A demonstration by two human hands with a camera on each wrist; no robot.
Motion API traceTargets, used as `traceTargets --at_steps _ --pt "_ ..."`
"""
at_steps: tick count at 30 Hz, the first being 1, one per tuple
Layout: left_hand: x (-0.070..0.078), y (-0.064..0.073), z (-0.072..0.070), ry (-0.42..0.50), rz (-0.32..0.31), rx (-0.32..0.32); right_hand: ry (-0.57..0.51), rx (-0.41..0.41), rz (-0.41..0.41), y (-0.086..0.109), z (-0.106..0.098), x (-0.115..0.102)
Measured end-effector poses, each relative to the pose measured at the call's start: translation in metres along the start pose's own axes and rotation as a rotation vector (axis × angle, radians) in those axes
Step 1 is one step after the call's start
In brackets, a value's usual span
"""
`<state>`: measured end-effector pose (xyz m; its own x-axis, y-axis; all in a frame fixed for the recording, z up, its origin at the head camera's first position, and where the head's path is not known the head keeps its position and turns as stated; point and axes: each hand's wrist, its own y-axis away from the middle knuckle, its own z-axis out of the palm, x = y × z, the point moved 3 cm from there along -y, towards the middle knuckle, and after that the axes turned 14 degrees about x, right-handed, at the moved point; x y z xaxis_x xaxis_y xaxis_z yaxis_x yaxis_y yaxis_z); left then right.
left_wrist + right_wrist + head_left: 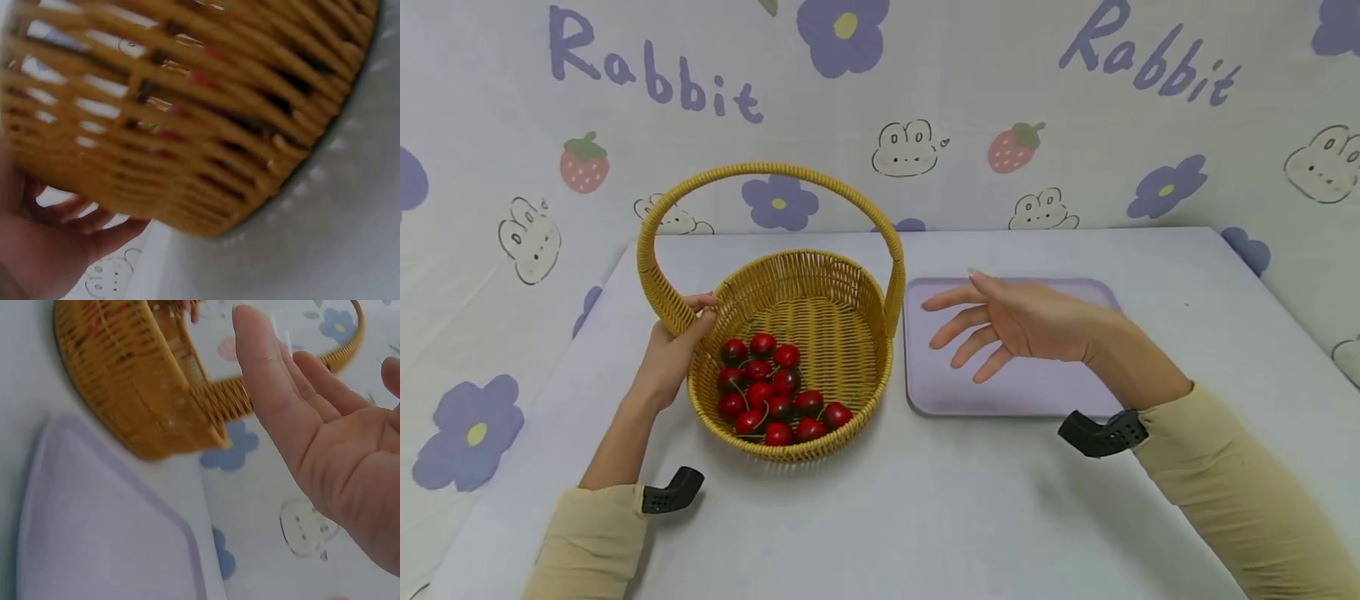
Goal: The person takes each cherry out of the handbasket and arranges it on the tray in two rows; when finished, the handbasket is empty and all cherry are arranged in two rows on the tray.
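A yellow-brown wicker basket (842, 350) with a tall arched handle stands left of centre, its near side tipped toward the camera. Dark red cherries (760, 392), several with green stems, lie together in its lower left part. My left hand (673, 354) grips the left base of the handle at the rim, thumb inside; in the left wrist view the fingers (119, 234) curl beside the woven wall. Over the lilac tray (947, 392) hovers my right hand (1011, 321), fingers spread, holding nothing. The right wrist view shows its palm facing the basket side.
The white table (880, 517) carries the basket and, to its right, the tray. Behind rises a white cloth (970, 83) printed with rabbits, flowers and strawberries. A black wrist device (673, 492) sits on the left sleeve, another (1103, 433) on the right.
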<state>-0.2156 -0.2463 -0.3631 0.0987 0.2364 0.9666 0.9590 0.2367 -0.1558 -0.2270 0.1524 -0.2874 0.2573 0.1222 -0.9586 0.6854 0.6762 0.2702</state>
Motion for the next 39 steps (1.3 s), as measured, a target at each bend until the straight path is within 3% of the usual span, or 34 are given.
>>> traceTargets --at_steps 6,14,18,24,33,39 --pt "-0.002 0.003 0.006 0.001 -0.081 0.126 0.041 -0.058 0.023 -0.024 0.036 0.003" --pt "0.003 -0.001 0.012 0.006 -0.155 0.185 0.083 -0.084 0.056 -0.061 0.067 0.006" --pt "0.005 -0.004 0.015 0.011 -0.17 0.201 0.121 -0.039 0.075 -0.08 0.077 0.007" --pt "0.007 -0.008 0.018 0.019 -0.181 0.226 0.148 0.09 0.113 -0.106 0.082 0.009" --pt "0.002 -0.009 0.017 0.025 -0.191 0.187 0.264 0.253 0.132 -0.138 0.086 0.014" --pt "-0.002 -0.01 0.01 0.011 -0.12 0.101 0.374 0.281 0.124 -0.156 0.089 0.018"
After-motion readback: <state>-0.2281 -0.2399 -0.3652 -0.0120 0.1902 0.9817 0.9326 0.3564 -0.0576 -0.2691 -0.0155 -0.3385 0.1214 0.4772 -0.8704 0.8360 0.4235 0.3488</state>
